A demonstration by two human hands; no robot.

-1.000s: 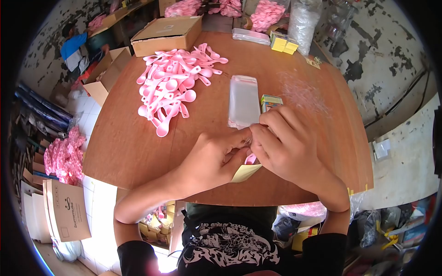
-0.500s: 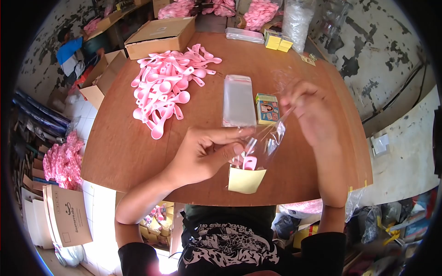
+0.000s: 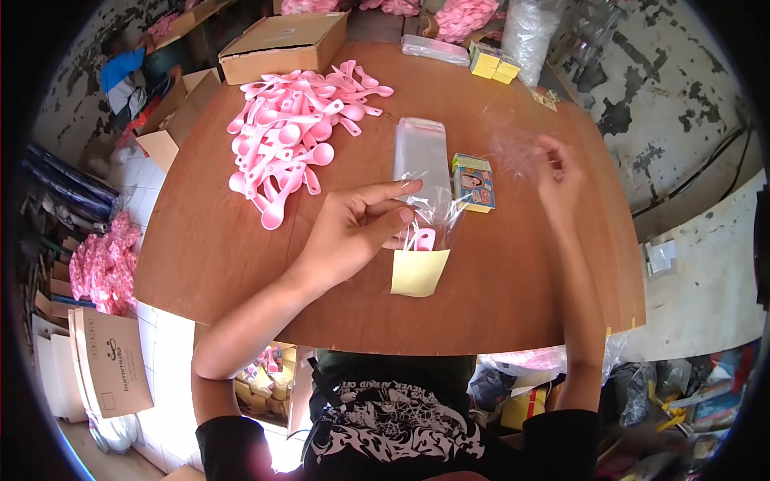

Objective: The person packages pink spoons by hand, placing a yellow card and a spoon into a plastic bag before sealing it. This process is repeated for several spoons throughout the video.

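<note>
My left hand pinches a clear plastic bag near the table's front. Inside the bag are a pink spoon, its handle end showing, and a pale yellow card. My right hand is raised at the right, fingers pinched, beside a thin clear plastic scrap; whether it grips the scrap is hard to make out. Behind the bag lies a stack of clear bags. A stack of printed cards sits to its right, and a pile of pink spoons is at the left.
A cardboard box stands on the table's back left. Yellow card stacks, a packet of clear bags and a tall plastic roll are at the back right. A person in blue is at the far left.
My right hand has moved away from the bag, to the right. My left hand still holds the bag, which appears slightly higher in view.
</note>
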